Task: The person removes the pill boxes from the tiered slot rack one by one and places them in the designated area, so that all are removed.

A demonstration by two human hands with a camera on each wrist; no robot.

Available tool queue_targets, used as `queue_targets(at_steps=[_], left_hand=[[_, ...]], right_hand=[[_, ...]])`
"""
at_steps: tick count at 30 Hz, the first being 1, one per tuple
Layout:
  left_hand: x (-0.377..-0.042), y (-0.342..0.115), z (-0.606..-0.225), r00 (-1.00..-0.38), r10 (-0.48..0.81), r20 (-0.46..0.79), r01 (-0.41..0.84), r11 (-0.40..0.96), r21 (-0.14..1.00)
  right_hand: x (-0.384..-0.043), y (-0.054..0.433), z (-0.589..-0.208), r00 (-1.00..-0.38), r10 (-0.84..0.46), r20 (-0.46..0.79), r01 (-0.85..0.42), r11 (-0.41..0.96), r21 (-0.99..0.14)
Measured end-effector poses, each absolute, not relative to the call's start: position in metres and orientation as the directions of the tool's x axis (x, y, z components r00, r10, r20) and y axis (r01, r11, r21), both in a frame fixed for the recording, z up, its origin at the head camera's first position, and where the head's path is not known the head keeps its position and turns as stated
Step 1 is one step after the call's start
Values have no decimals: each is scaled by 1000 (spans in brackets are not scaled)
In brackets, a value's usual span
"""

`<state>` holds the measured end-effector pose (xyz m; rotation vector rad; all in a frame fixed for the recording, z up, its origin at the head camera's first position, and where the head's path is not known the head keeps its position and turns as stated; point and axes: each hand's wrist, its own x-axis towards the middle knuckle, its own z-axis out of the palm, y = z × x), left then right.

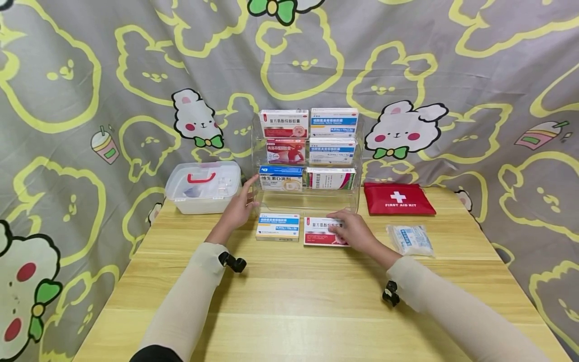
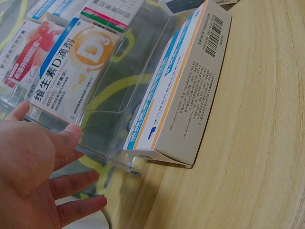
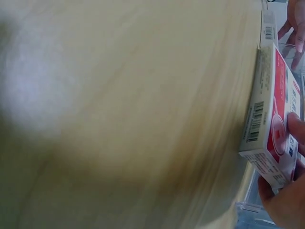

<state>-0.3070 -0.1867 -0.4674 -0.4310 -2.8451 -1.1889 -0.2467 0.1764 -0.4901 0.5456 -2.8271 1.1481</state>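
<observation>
A clear tiered rack (image 1: 312, 202) stands at the back of the table, holding several medicine boxes. My left hand (image 1: 238, 208) is at the rack's left edge, its fingers spread; in the left wrist view the thumb (image 2: 72, 135) lies close by the vitamin D box (image 2: 71, 71). My right hand (image 1: 359, 232) grips the right end of a red-and-white medicine box (image 1: 320, 236) in front of the rack. The right wrist view shows the thumb (image 3: 296, 128) on its printed face. Beside it on the table lies a blue-and-white medicine box (image 1: 277, 227).
A clear plastic case (image 1: 203, 201) with a red handle stands left of the rack. On the right are a red first aid pouch (image 1: 399, 199) and a small clear packet (image 1: 411, 240). A patterned curtain (image 1: 307, 65) hangs behind the wooden table (image 1: 312, 301).
</observation>
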Motion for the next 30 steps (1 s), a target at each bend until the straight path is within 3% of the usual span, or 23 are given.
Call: queue_targets(at_steps=[19, 30], left_hand=[[-306, -186, -468, -961, 240, 139, 268, 671, 691], [-305, -186, -468, -961, 241, 134, 265, 670, 694]], right_hand=[[-243, 175, -496, -962, -269, 51, -218, 638, -739], [-243, 178, -502, -947, -316, 51, -257, 655, -710]])
